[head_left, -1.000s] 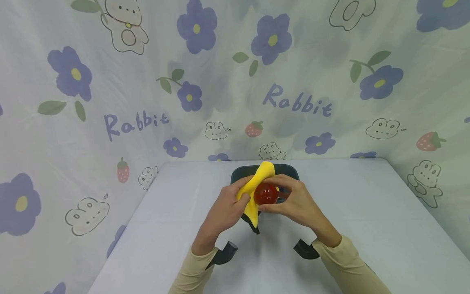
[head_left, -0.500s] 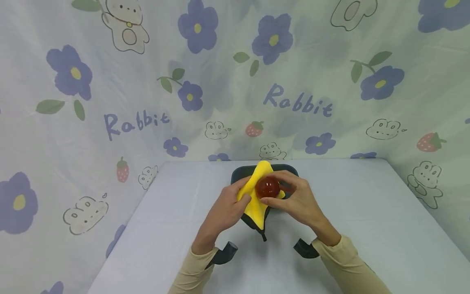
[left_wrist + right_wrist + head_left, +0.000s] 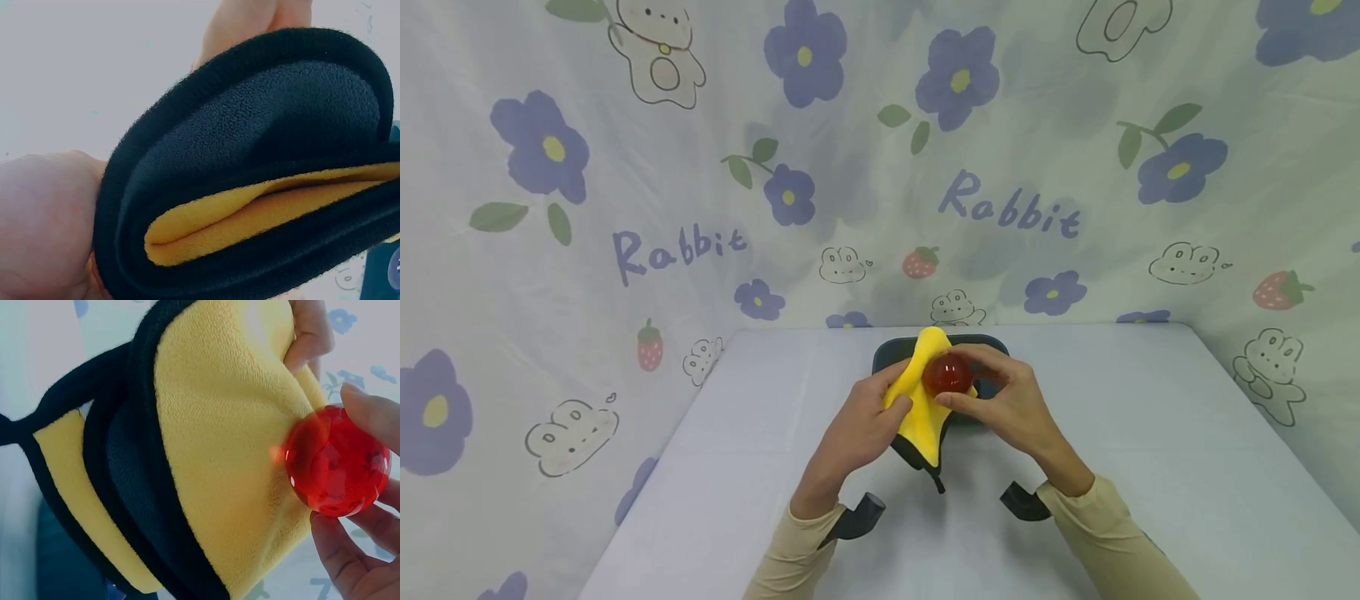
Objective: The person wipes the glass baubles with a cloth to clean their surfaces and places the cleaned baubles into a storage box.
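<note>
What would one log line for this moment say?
left hand: grips cloth | right hand: holds red ball against cloth | tray: behind, on table

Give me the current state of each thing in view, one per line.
Red ball: lifted, pinched in fingertips, pressed against the cloth.
Yellow cloth: bunched, black-edged, held off the table.
Dark tray: on the table, behind the hands.
Left hand: grips the cloth.
Right hand: holds the ball.

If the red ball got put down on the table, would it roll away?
Probably. The red ball looks round and glossy, so it would likely roll on the flat table. It seems slippery too: the right hand pinches it against the yellow cloth.
</note>
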Tool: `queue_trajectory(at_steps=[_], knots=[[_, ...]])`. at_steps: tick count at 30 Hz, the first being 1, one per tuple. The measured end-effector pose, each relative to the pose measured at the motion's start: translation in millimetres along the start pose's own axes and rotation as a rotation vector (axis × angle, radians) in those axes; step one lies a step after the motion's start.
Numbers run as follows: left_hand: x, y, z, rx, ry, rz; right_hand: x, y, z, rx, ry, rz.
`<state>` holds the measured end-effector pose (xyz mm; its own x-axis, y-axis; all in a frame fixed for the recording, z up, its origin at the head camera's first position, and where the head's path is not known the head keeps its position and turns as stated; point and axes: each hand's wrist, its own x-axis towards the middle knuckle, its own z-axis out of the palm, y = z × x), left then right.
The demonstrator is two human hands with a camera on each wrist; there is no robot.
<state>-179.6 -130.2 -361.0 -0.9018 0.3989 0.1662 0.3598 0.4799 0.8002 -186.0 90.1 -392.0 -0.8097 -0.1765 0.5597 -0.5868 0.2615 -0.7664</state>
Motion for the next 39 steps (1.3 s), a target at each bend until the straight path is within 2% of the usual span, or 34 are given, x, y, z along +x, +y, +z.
queue_trajectory(at_steps=[7,20,30,39], knots=[[0.6,-0.3,-0.2,-0.001,-0.008,0.002,1.6,3.7,-1.9,0.018,0.013,0.029],[0.7,-2.5,0.4,-0.009,0.017,-0.013,3.9,9.1,-5.9,-0.010,-0.002,0.076],[0.0,-0.5,-0.4,-0.044,0.044,-0.020,5.4,11.3,-9.8,-0.028,-0.035,0.169],[-0.5,0.1,-0.3,-0.055,0.065,-0.022,5.7,12.9,-8.8,0.032,-0.094,0.268]])
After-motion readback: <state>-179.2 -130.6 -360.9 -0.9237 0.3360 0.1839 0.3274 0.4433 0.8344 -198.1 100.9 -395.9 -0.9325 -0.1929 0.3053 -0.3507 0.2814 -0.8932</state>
